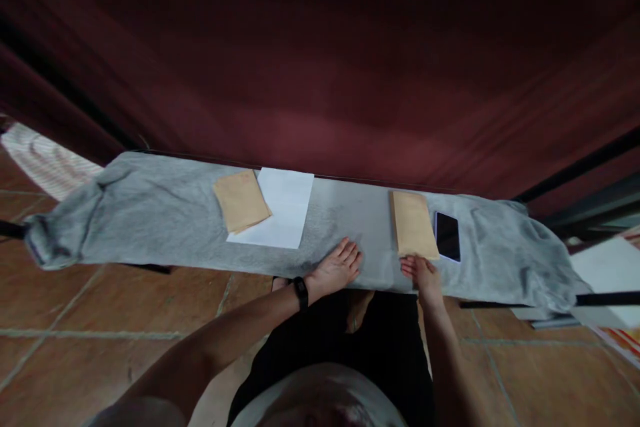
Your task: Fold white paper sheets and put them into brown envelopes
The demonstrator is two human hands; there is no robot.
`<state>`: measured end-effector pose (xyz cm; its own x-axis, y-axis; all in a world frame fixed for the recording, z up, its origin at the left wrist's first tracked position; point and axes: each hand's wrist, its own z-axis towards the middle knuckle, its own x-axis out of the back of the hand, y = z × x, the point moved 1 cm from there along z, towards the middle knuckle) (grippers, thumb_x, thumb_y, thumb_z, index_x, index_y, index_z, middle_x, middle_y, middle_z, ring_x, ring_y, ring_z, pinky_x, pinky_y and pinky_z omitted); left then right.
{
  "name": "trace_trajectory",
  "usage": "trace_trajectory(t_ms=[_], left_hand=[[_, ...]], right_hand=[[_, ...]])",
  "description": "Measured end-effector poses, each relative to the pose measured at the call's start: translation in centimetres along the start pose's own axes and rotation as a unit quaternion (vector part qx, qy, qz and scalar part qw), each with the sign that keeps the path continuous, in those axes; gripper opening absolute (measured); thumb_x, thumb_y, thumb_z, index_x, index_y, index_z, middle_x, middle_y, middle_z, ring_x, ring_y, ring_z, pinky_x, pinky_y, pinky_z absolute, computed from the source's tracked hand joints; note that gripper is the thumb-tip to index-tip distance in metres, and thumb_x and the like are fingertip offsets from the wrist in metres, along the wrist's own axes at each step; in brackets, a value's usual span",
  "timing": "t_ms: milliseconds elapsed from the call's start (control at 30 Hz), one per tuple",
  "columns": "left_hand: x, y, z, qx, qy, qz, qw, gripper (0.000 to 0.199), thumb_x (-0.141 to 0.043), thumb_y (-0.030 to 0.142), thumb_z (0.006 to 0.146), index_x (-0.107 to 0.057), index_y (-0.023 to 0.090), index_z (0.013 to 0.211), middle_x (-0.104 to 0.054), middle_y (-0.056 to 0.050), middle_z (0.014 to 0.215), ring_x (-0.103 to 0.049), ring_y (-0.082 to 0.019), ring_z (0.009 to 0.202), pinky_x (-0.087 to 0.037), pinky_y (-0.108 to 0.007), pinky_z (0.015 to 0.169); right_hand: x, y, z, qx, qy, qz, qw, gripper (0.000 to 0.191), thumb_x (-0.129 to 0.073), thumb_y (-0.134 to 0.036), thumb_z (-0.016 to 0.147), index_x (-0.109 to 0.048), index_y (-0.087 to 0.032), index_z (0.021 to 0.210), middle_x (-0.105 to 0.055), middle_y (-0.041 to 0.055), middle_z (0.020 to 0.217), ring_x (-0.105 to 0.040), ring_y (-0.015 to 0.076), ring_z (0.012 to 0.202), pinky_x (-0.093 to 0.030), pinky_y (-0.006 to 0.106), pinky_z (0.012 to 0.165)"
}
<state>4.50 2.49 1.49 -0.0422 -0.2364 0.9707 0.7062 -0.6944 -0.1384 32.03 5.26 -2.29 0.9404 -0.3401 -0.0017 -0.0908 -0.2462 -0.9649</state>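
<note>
My left hand [339,268], with a dark band on the wrist, lies palm down on the grey cloth [353,213], its fingers slightly apart and nothing in them. At the near edge of a brown paper stack [414,223], my right hand [420,271] touches the corner with bent fingers; whether they grip it is hard to see. Just right of that stack lies a dark-screened phone [447,236]. Farther left, some brown paper pieces [241,200] overlap a white sheet [287,207].
A dark red surface [320,93] rises behind the cloth-covered ledge. Black bars stick out at both ends. Striped fabric [50,160] hangs at the far left, and white sheets [610,273] lie at the far right. Tiled floor [125,320] shows below.
</note>
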Motion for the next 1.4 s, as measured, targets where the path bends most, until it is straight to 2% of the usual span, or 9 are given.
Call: trace_trajectory(t_ms=[133, 300, 433, 567, 633, 800, 1000, 1167, 1400], left_hand=[[0.3, 0.0, -0.2, -0.005, -0.012, 0.006, 1.0, 0.044, -0.042, 0.033, 0.101, -0.054, 0.009, 0.137, -0.057, -0.019, 0.141, -0.045, -0.029, 0.139, -0.019, -0.055, 0.122], [0.8, -0.3, -0.4, 0.032, -0.012, -0.02, 0.999, 0.047, -0.041, 0.037, 0.101, -0.05, 0.015, 0.142, -0.05, -0.015, 0.149, -0.035, -0.028, 0.145, -0.013, -0.06, 0.122], [0.6, -2.4, -1.6, 0.192, 0.003, -0.022, 0.981, 0.06, -0.04, 0.046, 0.1, -0.038, 0.015, 0.15, -0.03, -0.016, 0.161, -0.02, -0.031, 0.151, -0.011, -0.063, 0.12], [-0.2, -5.3, -3.8, 0.411, 0.006, 0.008, 0.912, 0.066, -0.042, 0.042, 0.098, -0.033, 0.005, 0.152, -0.03, -0.024, 0.158, -0.022, -0.036, 0.15, -0.015, -0.062, 0.119], [-0.6, -6.3, -5.0, 0.471, 0.003, 0.01, 0.882, 0.066, -0.042, 0.043, 0.097, -0.038, 0.002, 0.149, -0.036, -0.027, 0.154, -0.03, -0.038, 0.146, -0.022, -0.06, 0.117], [-0.9, -7.4, -6.2, 0.487, -0.013, -0.012, 0.873, 0.052, -0.04, 0.037, 0.098, -0.051, 0.004, 0.138, -0.048, -0.027, 0.146, -0.043, -0.037, 0.139, -0.032, -0.054, 0.113], [0.2, -8.2, -5.6, 0.484, -0.026, -0.04, 0.874, 0.039, -0.038, 0.011, 0.094, -0.058, 0.009, 0.127, -0.058, -0.023, 0.136, -0.054, -0.031, 0.127, -0.043, -0.048, 0.104], [1.5, -9.2, -6.3, 0.492, -0.023, -0.069, 0.868, 0.032, -0.038, 0.011, 0.093, -0.066, 0.012, 0.109, -0.072, -0.016, 0.102, -0.069, -0.026, 0.099, -0.051, -0.035, 0.086], [1.9, -12.2, -7.6, 0.606, 0.081, -0.254, 0.75, 0.014, -0.057, 0.026, 0.084, -0.068, 0.018, 0.086, -0.068, -0.003, 0.071, -0.064, -0.02, 0.07, -0.044, -0.028, 0.066]], right_hand=[[-1.7, 0.4, -1.3, 0.046, -0.002, -0.087, 0.995, 0.038, -0.062, -0.056, 0.078, -0.066, -0.019, 0.083, -0.072, 0.0046, 0.075, -0.063, 0.0156, 0.06, -0.052, 0.026, 0.056], [-4.2, -0.3, -3.1, 0.164, -0.021, -0.274, 0.947, 0.047, -0.045, -0.058, 0.087, -0.068, -0.018, 0.092, -0.073, 0.0098, 0.088, -0.066, 0.0236, 0.08, -0.05, 0.035, 0.075], [-5.4, -0.4, -4.1, 0.198, 0.003, -0.335, 0.921, 0.05, -0.039, -0.055, 0.091, -0.068, -0.017, 0.102, -0.072, 0.0134, 0.104, -0.066, 0.0281, 0.093, -0.047, 0.039, 0.084], [-5.7, 0.0, -4.3, 0.21, 0.014, -0.335, 0.919, 0.047, -0.037, -0.053, 0.093, -0.067, -0.018, 0.104, -0.071, 0.0124, 0.104, -0.065, 0.0271, 0.095, -0.048, 0.039, 0.085], [-5.7, 0.2, -4.3, 0.224, 0.017, -0.33, 0.917, 0.043, -0.038, -0.051, 0.094, -0.067, -0.02, 0.103, -0.07, 0.0109, 0.103, -0.065, 0.0257, 0.094, -0.048, 0.038, 0.086], [-6.0, 0.5, -4.4, 0.242, 0.03, -0.309, 0.919, 0.037, -0.042, -0.049, 0.093, -0.067, -0.022, 0.099, -0.069, 0.0089, 0.099, -0.063, 0.0242, 0.095, -0.048, 0.037, 0.088], [-6.0, 0.6, -4.7, 0.26, 0.018, -0.32, 0.911, 0.036, -0.04, -0.047, 0.094, -0.066, -0.022, 0.101, -0.068, 0.0096, 0.1, -0.064, 0.0246, 0.096, -0.049, 0.036, 0.087], [-5.9, 0.8, -4.7, 0.268, 0.013, -0.34, 0.901, 0.037, -0.037, -0.045, 0.095, -0.066, -0.022, 0.103, -0.068, 0.0104, 0.103, -0.063, 0.0252, 0.099, -0.048, 0.037, 0.088], [-5.9, 1.2, -4.6, 0.277, 0.021, -0.351, 0.894, 0.038, -0.037, -0.044, 0.095, -0.065, -0.022, 0.105, -0.068, 0.01, 0.103, -0.063, 0.0248, 0.097, -0.049, 0.036, 0.085]])
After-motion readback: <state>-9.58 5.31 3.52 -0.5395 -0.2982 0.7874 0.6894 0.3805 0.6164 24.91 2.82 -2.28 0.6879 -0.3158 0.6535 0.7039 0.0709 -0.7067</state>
